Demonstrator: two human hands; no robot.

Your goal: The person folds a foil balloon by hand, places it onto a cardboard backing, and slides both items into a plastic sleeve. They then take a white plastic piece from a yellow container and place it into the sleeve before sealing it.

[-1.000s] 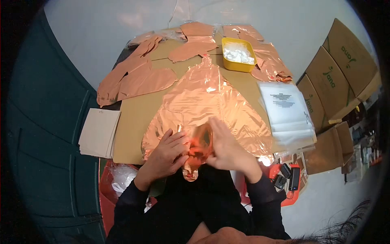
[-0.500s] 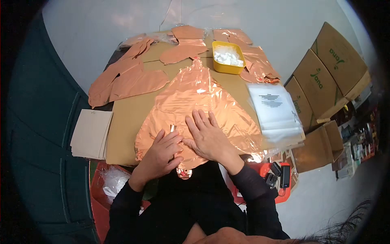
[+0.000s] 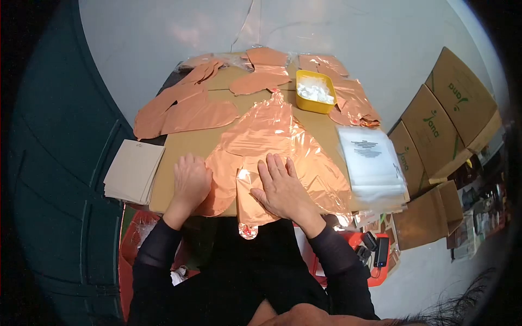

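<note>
A copper-coloured foil balloon (image 3: 261, 133), flat and partly folded, lies in front of me on the cardboard-covered table. Its near tab hangs over the front edge. My right hand (image 3: 283, 191) rests flat on the foil with fingers stretched out, beside a folded strip near the middle. At the balloon's left edge my left hand (image 3: 191, 182) is closed, thumb and curled fingers gripping the foil rim; the fingertips are mostly hidden.
More copper foil pieces (image 3: 185, 114) lie at the back and left. A yellow tub (image 3: 316, 106) holds crumpled white material. Clear plastic bags (image 3: 372, 163) lie right, a stack of beige cards (image 3: 133, 169) left. Cardboard boxes (image 3: 429, 127) stand at the right, a red bin (image 3: 126, 255) below left.
My left hand has moved from the folded strip out to the balloon's left edge and closed there. My right hand stays flat on the foil. The head view has shifted slightly.
</note>
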